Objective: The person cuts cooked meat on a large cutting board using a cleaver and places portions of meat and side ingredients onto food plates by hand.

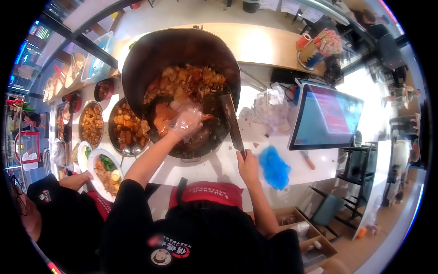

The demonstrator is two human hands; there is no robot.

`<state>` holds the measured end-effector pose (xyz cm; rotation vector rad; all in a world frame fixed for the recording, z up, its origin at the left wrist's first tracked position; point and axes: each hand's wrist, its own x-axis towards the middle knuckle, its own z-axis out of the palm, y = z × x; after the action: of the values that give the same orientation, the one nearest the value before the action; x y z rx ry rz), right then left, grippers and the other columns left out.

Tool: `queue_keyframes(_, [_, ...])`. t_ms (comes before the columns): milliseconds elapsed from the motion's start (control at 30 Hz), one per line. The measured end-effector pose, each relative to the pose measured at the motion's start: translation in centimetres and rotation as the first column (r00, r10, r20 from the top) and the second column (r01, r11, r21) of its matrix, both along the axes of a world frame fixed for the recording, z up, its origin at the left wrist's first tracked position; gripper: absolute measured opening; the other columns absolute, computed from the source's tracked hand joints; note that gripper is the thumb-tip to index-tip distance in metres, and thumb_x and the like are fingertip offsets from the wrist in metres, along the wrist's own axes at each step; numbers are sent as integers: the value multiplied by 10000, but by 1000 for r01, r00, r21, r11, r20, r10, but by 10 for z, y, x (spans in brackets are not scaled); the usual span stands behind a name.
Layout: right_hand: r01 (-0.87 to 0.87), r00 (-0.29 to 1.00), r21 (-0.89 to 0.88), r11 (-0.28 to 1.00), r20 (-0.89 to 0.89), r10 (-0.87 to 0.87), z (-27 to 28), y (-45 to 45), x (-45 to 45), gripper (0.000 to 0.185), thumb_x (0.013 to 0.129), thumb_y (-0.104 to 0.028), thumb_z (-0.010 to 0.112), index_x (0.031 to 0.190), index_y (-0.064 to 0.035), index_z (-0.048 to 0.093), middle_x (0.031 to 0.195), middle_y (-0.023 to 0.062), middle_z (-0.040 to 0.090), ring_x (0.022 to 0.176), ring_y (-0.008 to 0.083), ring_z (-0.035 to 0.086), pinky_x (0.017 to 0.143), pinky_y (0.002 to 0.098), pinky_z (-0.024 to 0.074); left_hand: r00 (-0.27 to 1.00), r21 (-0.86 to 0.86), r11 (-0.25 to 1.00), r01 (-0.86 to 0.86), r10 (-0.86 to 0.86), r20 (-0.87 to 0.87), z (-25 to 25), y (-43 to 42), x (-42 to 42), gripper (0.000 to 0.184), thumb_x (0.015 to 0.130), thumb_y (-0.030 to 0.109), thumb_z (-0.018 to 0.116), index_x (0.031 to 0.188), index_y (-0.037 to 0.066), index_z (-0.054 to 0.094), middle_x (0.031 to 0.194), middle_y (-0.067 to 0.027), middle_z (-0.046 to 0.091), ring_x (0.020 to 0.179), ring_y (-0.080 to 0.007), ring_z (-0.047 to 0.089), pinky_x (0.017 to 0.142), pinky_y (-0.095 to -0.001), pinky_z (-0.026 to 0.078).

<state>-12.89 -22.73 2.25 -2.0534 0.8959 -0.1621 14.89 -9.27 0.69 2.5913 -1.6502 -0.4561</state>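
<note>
My right hand (247, 164) wraps the handle of the knife (233, 125); my gloved left hand (188, 121) touches the reddish meat (162, 118) (whether its fingers close, I cannot tell) inside the pot (182, 45), near the front edge of the bench (321, 162). A firm hold, blade clear of fingers, serves best.

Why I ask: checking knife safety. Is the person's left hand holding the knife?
No, the right hand grips the knife by its handle, while the left hand is at the food.
</note>
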Motion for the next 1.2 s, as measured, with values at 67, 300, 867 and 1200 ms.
queue_keyframes(67, [-8, 1000, 16, 1000, -1, 8, -2, -5, 0, 278, 926, -229, 635, 945, 47, 605, 781, 265, 658, 741, 461, 633, 652, 505, 490, 997, -139, 990, -18, 8, -74, -20, 5, 2, 216, 838, 204, 591, 975, 42, 632, 996, -215, 617, 962, -392, 595, 855, -490, 474])
queue_keyframes(300, [-12, 1000, -27, 1000, 19, 12, -5, -14, -7, 290, 909, -242, 667, 875, 40, 604, 730, 240, 648, 693, 426, 639, 620, 468, 485, 826, -217, 833, -509, 402, -395, -14, -12, -15, 326, 863, 111, 493, 1146, 25, 630, 998, -221, 644, 943, -395, 620, 844, -474, 496])
queue_keyframes(867, [-91, 992, -68, 994, -96, 84, 18, -23, 0, 335, 914, -285, 649, 937, 48, 632, 834, 264, 681, 821, 446, 667, 697, 475, 517, 776, -293, 719, -630, 567, -277, -13, -1, -30, 244, 851, 198, 540, 1007, 38, 638, 969, -208, 658, 939, -403, 634, 807, -507, 522])
queue_keyframes(1200, [-91, 981, -78, 993, -178, 75, -5, -3, 15, 362, 912, -292, 646, 927, 69, 652, 771, 237, 686, 755, 421, 677, 682, 467, 521, 870, -632, 643, -433, 483, -104, 0, 29, -54, 372, 796, 195, 611, 1097, -20, 647, 1029, -168, 655, 972, -330, 616, 847, -436, 512])
